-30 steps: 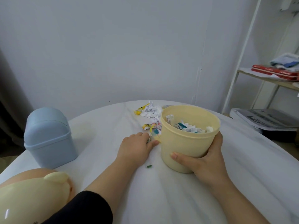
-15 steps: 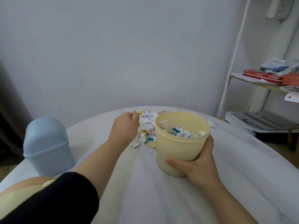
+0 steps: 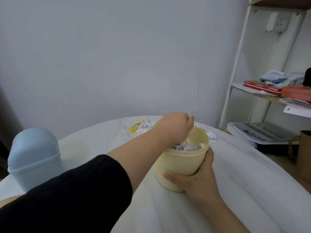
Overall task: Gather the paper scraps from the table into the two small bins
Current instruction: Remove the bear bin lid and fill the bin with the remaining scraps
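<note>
Under the left hand (image 3: 175,126), whose fingers point down out of sight, the yellow bin (image 3: 181,165) stands open, with paper scraps (image 3: 188,146) filling its lower part and the right hand (image 3: 196,180) wrapped round its near wall. Beyond the fingers lie loose scraps (image 3: 143,126) on the table (image 3: 244,182), then the wall (image 3: 117,56). To their left, bare tabletop runs to the blue bin (image 3: 33,157); to their right, it runs towards the shelf (image 3: 235,73).

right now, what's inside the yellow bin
Torn paper scraps, mostly white with some blue, lie in the yellow bin. The left hand over the rim covers the left of the opening, and the bin's wall hides the pile's depth.
</note>
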